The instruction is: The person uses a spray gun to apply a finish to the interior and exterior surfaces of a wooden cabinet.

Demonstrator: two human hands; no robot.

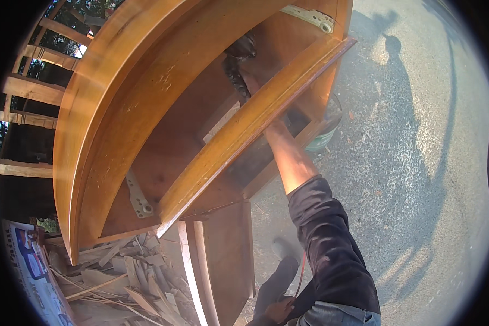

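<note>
A varnished orange-brown wooden cabinet (100, 108) leans in front of me with its interior exposed. My right arm passes under its front rail (255, 117) and reaches inside. In there my right hand (250, 81), partly hidden by the rail, is closed on a dark tool (240, 48); its kind is unclear in the shade. Low in the picture, beside my trousers, my left hand (280, 309) is closed with fingers curled at the lower end of a thin red cord (302, 266). Pale metal drawer slides (138, 198) are fixed inside the cabinet.
Broken wood scraps (138, 277) lie in a heap at lower left, beside a printed sheet (32, 266). A wooden slatted frame (35, 89) stands at far left. A clear plastic container (328, 127) sits behind the cabinet's right side on sunlit paving (358, 179).
</note>
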